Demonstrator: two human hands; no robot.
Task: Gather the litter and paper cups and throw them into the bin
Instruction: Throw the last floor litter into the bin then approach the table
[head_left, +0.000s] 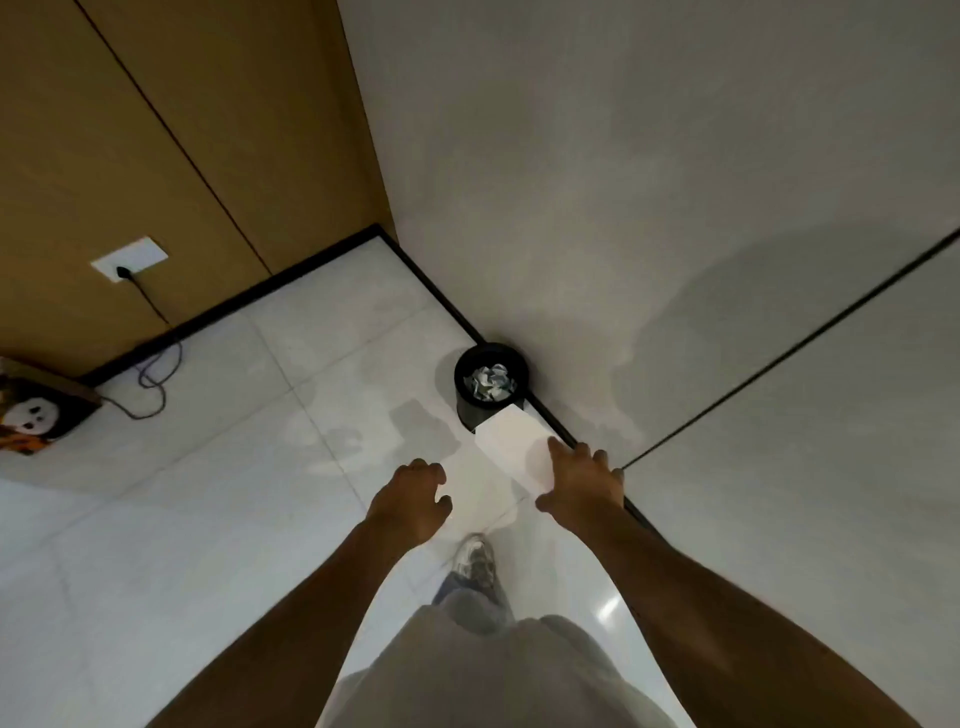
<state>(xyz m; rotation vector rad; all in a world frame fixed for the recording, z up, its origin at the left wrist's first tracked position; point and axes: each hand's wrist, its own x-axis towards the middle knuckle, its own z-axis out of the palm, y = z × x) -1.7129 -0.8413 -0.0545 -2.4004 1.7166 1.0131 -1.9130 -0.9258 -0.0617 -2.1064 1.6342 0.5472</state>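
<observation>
A small black round bin (470, 402) stands on the tiled floor against the grey wall, with crumpled paper litter (491, 383) inside it. My right hand (584, 480) grips a white paper cup (511, 444) lying sideways, its far end just short of the bin's near edge. To the left of it, my left hand (410, 496) hovers with curled fingers apart and nothing in it.
A grey wall (675, 208) with a black skirting runs along the right. At the back left is a wooden panel with a socket (130, 258) and a trailing black cable (150, 379). A box with a panda picture (36, 410) sits at the far left. My shoe (474, 558) is below the hands.
</observation>
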